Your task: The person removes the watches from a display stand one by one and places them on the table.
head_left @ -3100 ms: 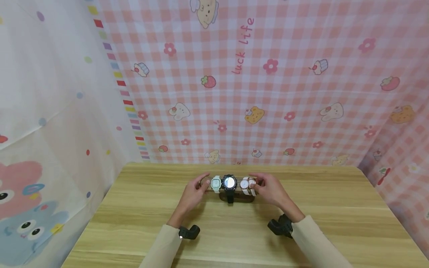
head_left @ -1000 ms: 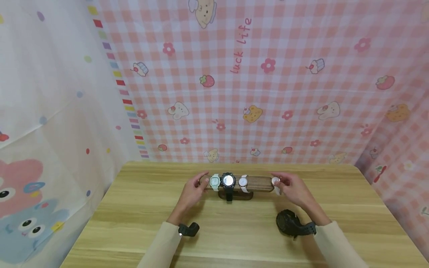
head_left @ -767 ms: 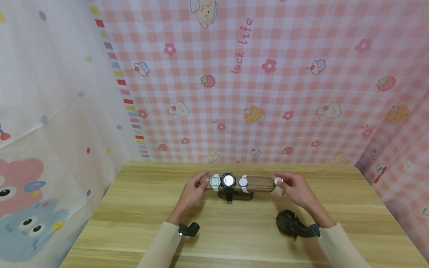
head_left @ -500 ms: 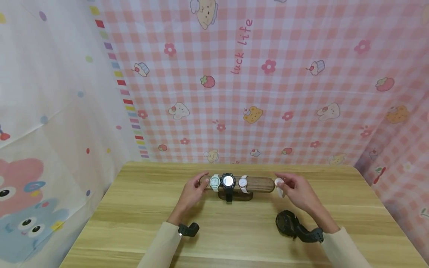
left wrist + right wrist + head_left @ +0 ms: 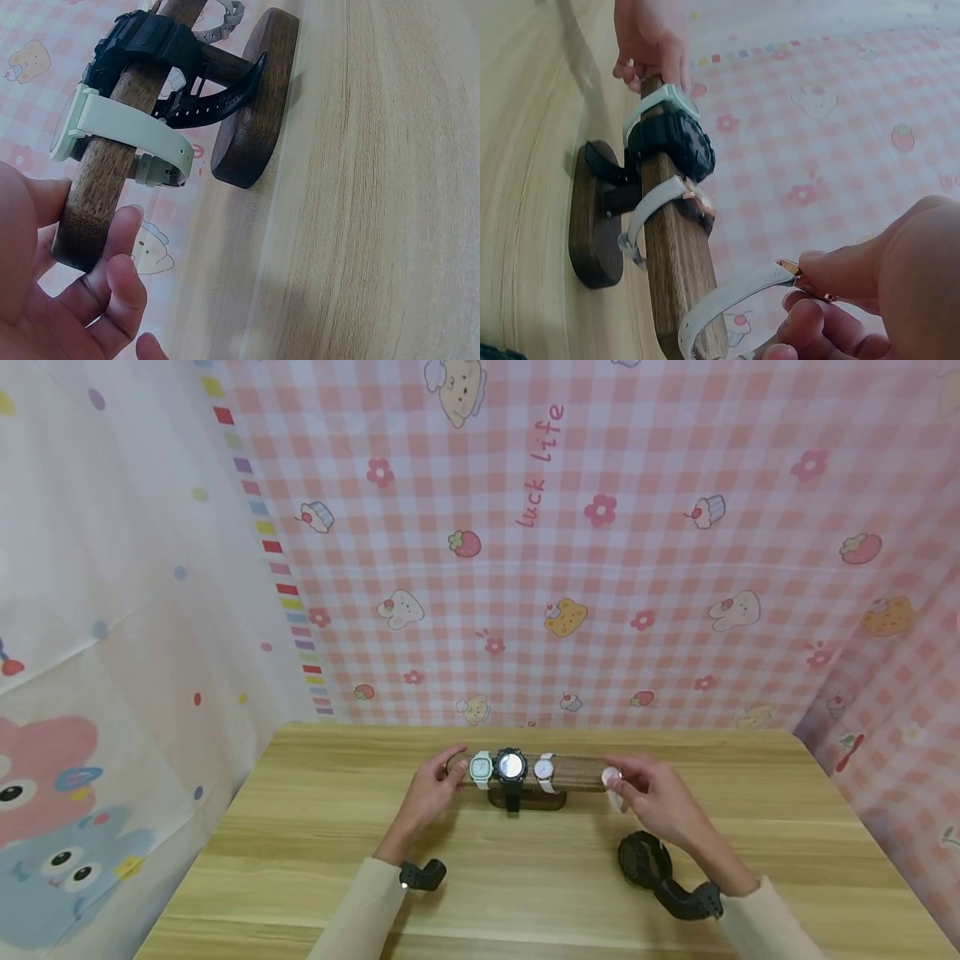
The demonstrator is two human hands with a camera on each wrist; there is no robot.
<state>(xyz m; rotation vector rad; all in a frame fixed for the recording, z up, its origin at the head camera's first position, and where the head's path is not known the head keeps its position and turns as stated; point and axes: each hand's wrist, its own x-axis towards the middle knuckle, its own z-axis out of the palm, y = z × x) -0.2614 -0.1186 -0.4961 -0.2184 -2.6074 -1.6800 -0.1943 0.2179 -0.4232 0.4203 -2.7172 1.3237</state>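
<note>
The left hand is grasping the left end of the wooden watch stand, its thumb pressing one side of the bar and its fingers curling against the other. The right hand is pinching a rose-gold watch by its case between thumb and fingers, and that watch is sitting right at the stand's right end, its white strap hanging down in a loop; whether the loop is encircling the bar or only passing in front of it, I cannot tell. Three other watches are circling the stand's bar: a pale green watch nearest its left end, a black watch just beside that one, and a second white-strapped watch near the bar's middle. Bare wood is showing between this last watch and the stand's right end. The stand is resting on the table on its oval base. A dark round object is lying in front of the stand's right end, and a checked cloth is hanging behind the stand.
</note>
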